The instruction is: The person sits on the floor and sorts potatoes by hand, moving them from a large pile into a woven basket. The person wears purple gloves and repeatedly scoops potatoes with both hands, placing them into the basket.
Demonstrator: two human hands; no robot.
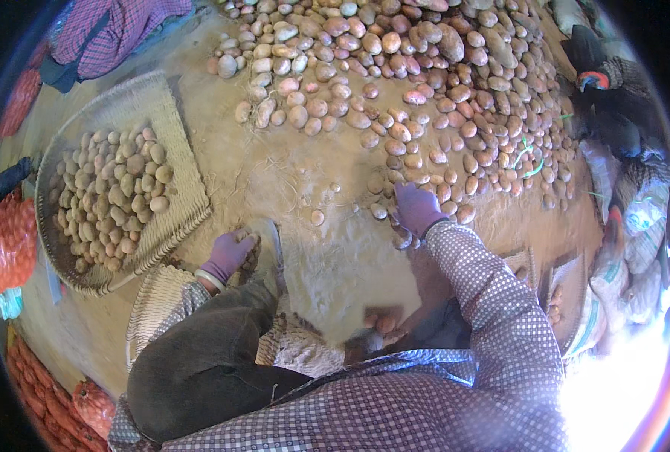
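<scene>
My left hand (229, 257), in a purple glove, is low beside my bent knee. Its fingers curl around brown potatoes (252, 255), partly hidden by the hand, above a second woven basket (157, 302) that my leg partly covers. My right hand (417, 207), also gloved in purple, reaches down onto loose potatoes (402, 236) at the near edge of a large potato heap (402, 62). Its fingertips are hidden, so a grip cannot be made out. To my left lies a wide woven scoop basket (191, 186) holding many potatoes (114, 192).
Red mesh sacks (8, 243) line the left side. White woven sacks (611, 282) stand at the right, near a scoop basket (569, 282) with some potatoes. One person in checked clothing (103, 39) is at upper left; another's gloved hand (593, 80) shows at upper right.
</scene>
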